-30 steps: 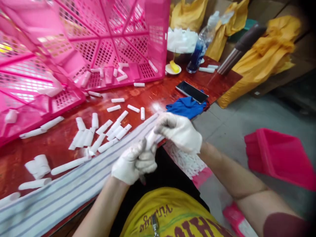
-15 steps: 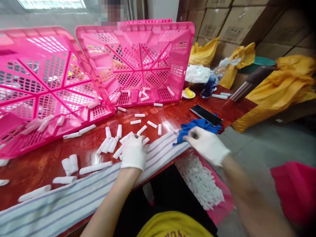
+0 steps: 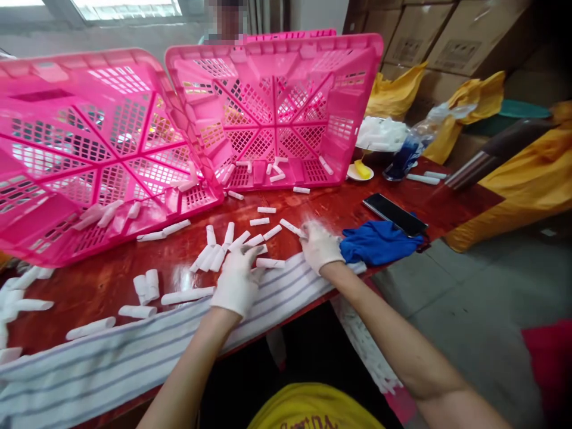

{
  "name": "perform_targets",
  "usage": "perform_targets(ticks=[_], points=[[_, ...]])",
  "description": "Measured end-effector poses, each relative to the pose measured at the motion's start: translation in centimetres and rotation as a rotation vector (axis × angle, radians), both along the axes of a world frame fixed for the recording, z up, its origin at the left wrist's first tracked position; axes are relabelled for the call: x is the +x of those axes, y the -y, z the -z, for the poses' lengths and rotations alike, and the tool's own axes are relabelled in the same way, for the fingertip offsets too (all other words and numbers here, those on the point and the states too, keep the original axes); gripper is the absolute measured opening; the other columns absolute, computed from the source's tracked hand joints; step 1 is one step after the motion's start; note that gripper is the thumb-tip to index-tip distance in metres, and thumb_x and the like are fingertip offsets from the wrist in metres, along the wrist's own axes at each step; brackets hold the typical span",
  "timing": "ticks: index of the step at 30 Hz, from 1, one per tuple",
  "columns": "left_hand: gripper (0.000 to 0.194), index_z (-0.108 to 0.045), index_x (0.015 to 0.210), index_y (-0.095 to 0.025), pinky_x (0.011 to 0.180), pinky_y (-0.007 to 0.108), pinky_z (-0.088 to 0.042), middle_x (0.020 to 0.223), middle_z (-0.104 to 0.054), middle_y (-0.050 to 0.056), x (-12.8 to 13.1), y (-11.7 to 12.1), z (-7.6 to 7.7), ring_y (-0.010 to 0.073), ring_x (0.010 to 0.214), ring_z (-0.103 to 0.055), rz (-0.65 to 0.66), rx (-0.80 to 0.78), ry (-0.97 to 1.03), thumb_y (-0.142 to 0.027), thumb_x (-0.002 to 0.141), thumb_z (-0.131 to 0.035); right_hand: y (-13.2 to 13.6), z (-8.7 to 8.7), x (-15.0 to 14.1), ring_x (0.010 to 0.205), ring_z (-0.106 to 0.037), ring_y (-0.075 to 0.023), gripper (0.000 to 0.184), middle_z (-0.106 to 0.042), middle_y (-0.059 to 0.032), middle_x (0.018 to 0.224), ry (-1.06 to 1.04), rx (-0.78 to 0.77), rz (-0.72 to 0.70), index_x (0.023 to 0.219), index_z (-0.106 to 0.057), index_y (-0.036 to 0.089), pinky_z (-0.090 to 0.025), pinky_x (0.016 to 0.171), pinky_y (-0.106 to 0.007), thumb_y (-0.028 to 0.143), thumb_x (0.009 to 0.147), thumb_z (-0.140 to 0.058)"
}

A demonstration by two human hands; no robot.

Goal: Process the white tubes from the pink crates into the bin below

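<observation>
My left hand [image 3: 236,280], in a white glove, bends its fingers around the left end of a small white tube [image 3: 271,263] at the edge of a striped towel [image 3: 286,279]. A cluster of similar white tubes [image 3: 209,257] lies just left of its fingertips. My right hand [image 3: 320,245], gloved too, reaches down to the red tabletop with its fingers closed at the near end of another white tube [image 3: 289,227]; its fingertips are partly hidden. Right beside its wrist lies a crumpled blue cloth [image 3: 379,243].
Two pink baskets [image 3: 274,126] stand on their sides along the back, tubes inside. A phone [image 3: 394,214], a dish with something yellow [image 3: 361,171], a blue cup [image 3: 402,159] and a dark cylinder [image 3: 496,156] are at the right. Across the table, a person [image 3: 226,24] is partly visible.
My right hand has moved left from the blue cloth to the tubes on the table. My left hand stays by the cluster. The whole view has shifted, with more tubes showing at far left.
</observation>
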State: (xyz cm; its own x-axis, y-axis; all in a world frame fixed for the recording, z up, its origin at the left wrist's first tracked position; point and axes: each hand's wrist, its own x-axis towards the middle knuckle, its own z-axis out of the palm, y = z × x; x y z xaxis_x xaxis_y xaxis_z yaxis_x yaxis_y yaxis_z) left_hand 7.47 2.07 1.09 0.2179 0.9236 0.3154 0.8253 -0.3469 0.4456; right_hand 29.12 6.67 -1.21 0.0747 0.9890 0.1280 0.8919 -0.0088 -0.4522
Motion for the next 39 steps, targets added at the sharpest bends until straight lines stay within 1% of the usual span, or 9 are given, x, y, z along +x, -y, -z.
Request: perform_targets(ticks=[3,10,14,18,24,30,34,36,39], points=[[0.022,-0.062,0.100,-0.015,0.085,0.036,-0.045,0.098,-0.060,0.010,-1.5,0.3,-0.2,0.0218,0.094,-0.056,-0.148,0.028,0.018,-0.022,0.083,-0.050,0.1,0.3,0.6,0.080,-0.059,-0.0163,0.028,-0.063,-0.0050,0.089,-0.405,0.099,0.074,0.101,-0.055,0.017,-0.044,0.074,-0.028,0.038,0.083,-0.052],[0.015,-0.068,0.083,-0.019,0.095,0.048,-0.035,0.095,-0.064,0.009,1.7,-1.3,-1.5,0.0277,0.098,-0.053,0.161,-0.093,-0.278,-0.029,0.079,-0.058,2.9,-1.8,1.0,0.044,-0.038,-0.0057,0.040,-0.049,0.0047,0.056,-1.138,-0.110,0.026,0.080,-0.056,0.017,-0.031,0.043,-0.020,0.053,0.066,-0.068],[0.020,-0.063,0.093,-0.019,0.085,0.041,-0.042,0.088,-0.063,0.007,2.9,-0.3,-2.0,0.0223,0.087,-0.056,0.082,-0.128,-0.004,-0.032,0.085,-0.050,4.8,-3.6,-0.3,0.041,-0.033,-0.0041,0.044,-0.039,0.0071,0.051,-1.288,-0.133,0.085,0.075,-0.054,0.017,-0.025,0.039,-0.018,0.055,0.061,-0.071],[0.026,-0.053,0.109,-0.021,0.069,0.029,-0.046,0.088,-0.063,0.004,3.6,2.3,-2.1,0.0160,0.074,-0.059,0.094,-0.305,0.411,-0.035,0.088,-0.047,5.1,-5.3,-1.2,0.038,-0.028,-0.0030,0.043,-0.032,0.0085,0.049,-1.330,-0.138,0.072,0.070,-0.049,0.019,-0.021,0.037,-0.016,0.056,0.063,-0.068],[0.028,-0.057,0.106,-0.018,0.080,0.031,-0.047,0.096,-0.065,0.007,4.3,4.3,-2.1,0.0186,0.084,-0.061,0.059,-0.320,0.508,-0.035,0.083,-0.055,4.3,-6.4,-0.9,0.038,-0.025,-0.0037,0.044,-0.030,0.0088,0.046,-1.236,-0.296,-0.002,0.065,-0.046,0.019,-0.018,0.036,-0.017,0.057,0.062,-0.068],[0.029,-0.058,0.100,-0.019,0.083,0.033,-0.044,0.097,-0.063,0.008,5.9,5.4,-1.0,0.0200,0.087,-0.058,-0.074,-0.269,0.665,-0.037,0.078,-0.062,5.2,-5.2,-1.7,0.050,-0.039,-0.0087,0.041,-0.048,0.0014,0.058,-0.953,0.002,-0.166,0.074,-0.059,0.017,-0.032,0.046,-0.020,0.055,0.083,-0.048],[0.033,-0.051,0.091,-0.016,0.047,0.020,-0.032,0.067,-0.048,-0.001,6.0,5.5,-1.4,0.0071,0.052,-0.040,0.093,-0.786,1.118,-0.046,0.080,-0.059,5.8,-4.9,-2.3,0.062,-0.050,-0.0122,0.042,-0.057,-0.0016,0.070,-0.852,-0.003,-0.371,0.086,-0.064,0.017,-0.041,0.061,-0.024,0.054,0.087,-0.044],[0.034,-0.047,0.083,-0.015,0.042,0.018,-0.017,0.059,-0.035,-0.006,5.4,5.4,-2.0,0.0028,0.044,-0.023,0.244,-1.058,1.297,-0.048,0.082,-0.056,6.1,-5.2,-2.2,0.069,-0.053,-0.0133,0.042,-0.057,-0.0021,0.073,-0.911,-0.042,-0.450,0.094,-0.063,0.018,-0.043,0.065,-0.025,0.054,0.087,-0.043],[0.033,-0.045,0.082,-0.015,0.041,0.018,-0.014,0.055,-0.023,-0.009,4.4,5.1,-2.6,0.0016,0.041,-0.014,0.384,-1.230,1.433,-0.048,0.085,-0.050,6.4,-5.6,-1.9,0.063,-0.051,-0.0115,0.041,-0.053,-0.0001,0.069,-1.058,-0.067,-0.420,0.103,-0.058,0.018,-0.041,0.058,-0.023,0.053,0.090,-0.039]])
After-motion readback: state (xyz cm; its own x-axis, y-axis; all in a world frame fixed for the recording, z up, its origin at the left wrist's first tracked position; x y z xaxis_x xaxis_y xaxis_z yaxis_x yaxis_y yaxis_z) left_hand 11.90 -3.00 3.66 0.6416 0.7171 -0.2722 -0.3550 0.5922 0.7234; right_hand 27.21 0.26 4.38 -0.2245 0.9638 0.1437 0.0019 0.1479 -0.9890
